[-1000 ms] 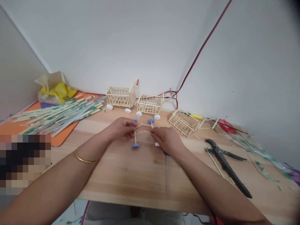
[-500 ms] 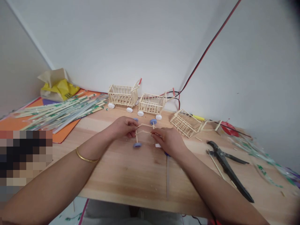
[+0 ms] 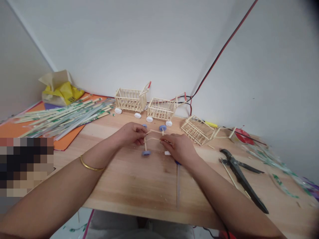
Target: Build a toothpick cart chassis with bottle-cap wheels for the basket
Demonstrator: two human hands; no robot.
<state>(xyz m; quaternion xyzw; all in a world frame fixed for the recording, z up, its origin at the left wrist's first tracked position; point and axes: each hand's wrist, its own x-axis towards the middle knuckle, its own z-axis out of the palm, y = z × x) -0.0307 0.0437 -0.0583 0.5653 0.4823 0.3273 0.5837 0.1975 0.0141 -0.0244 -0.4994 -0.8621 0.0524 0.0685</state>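
Observation:
Between my hands is a small wheeled frame of thin wooden sticks with blue wheels on its axles. My left hand pinches its left side near one axle. With fingers closed, my right hand grips the right side; part of the frame there is hidden behind it. Just beyond the frame stand two stick carts with white wheels, a left cart and a right cart. A third stick cart body lies tilted to the right, with no wheels visible on it.
Black-handled pliers lie at the right beside a thin stick. A slim pointed tool lies below my right hand. Packaged sticks cover an orange sheet at the left, near a yellow packet. Red tape sits at the back right.
Both hands keep their hold on the wheeled frame in nearly the same place. The whole view has shifted very slightly; nothing else visibly moves.

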